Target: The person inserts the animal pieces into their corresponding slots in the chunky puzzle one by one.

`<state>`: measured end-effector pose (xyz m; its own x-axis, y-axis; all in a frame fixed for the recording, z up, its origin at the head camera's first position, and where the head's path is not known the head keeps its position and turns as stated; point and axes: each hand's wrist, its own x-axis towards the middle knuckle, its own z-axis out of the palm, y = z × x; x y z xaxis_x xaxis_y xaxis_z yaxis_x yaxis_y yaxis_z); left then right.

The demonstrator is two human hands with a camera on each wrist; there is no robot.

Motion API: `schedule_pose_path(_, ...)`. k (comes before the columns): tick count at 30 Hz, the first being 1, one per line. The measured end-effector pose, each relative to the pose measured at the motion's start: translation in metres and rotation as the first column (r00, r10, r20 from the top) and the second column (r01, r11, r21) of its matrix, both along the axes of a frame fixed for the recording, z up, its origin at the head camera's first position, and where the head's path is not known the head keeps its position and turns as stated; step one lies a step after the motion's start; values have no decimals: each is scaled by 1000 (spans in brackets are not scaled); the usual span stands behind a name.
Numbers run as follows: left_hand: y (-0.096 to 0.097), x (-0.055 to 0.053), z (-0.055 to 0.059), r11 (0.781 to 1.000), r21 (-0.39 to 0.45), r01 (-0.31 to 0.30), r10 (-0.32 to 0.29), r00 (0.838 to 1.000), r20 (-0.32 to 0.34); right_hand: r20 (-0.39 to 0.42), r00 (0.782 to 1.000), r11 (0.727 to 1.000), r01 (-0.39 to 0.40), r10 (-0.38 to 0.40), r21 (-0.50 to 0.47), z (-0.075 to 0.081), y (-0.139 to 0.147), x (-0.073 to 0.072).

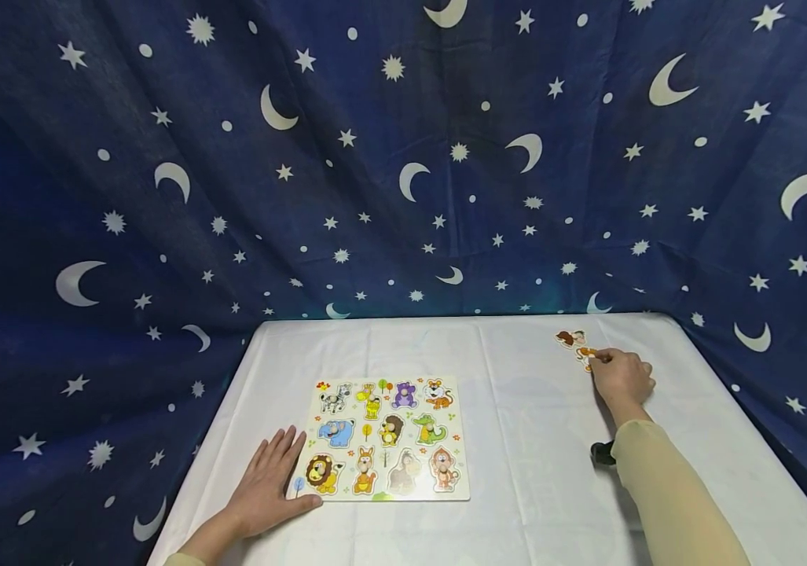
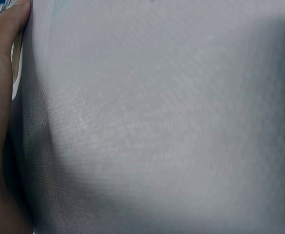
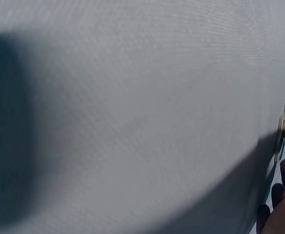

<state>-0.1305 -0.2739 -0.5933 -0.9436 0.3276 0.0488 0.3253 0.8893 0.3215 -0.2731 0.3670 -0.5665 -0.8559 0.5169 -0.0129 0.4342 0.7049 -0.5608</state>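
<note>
A wooden animal puzzle board (image 1: pixel 392 498) lies on the white-covered table in the head view. Knobbed animal pieces sit in it; the grey animal's spot (image 1: pixel 405 472) in the bottom row looks pale. My left hand (image 1: pixel 269 479) lies spread at the board's left edge, its thumb by the near-left corner. Far to the right, my right hand (image 1: pixel 624 379) pinches an orange-and-white puzzle piece (image 1: pixel 585 358) with its fingertips. Just beyond that lies a brown-and-white puzzle piece (image 1: pixel 571 338). In the right wrist view, the thumb meets a piece (image 3: pixel 279 141) seen edge-on.
White cloth (image 1: pixel 495 440) covers the table between the board and the right-hand pieces. A dark blue curtain (image 1: pixel 375 189) with moons and stars hangs behind the table and along its sides. A black device (image 1: pixel 603 453) sits at the right wrist.
</note>
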Motion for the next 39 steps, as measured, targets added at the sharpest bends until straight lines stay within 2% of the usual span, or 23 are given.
schedule_pose_path(8, 0, 0, 1, 1000, -2, 0, 0, 1000, -1, 22, 1000, 1000, -15, 15, 15, 5, -2, -1)
schedule_pose_path(14, 1, -1, 0, 1000, -10, 9, -9, 1000, -14, 29, 999, 999, -29, 28, 26, 8, -1, 5)
schedule_pose_path(20, 2, 0, 0, 1000, 3, 5, -5, 1000, -9, -6, 998, 997, -57, 58, 52, 6, 0, 7)
schedule_pose_path(27, 0, 0, -1, 1000, 15, 14, -13, 998, -66, -34, 996, 994, -83, 85, 67, 5, -7, 7)
schedule_pose_path(33, 0, 0, 0, 1000, 8, 7, -6, 1000, -25, -71, 993, 991, -90, 98, 97, 1, -11, 10)
schedule_pose_path(39, 1, 1, 1, 1000, 11, 5, -5, 1000, -7, -107, 987, 991, -112, 120, 79, -3, -9, 12)
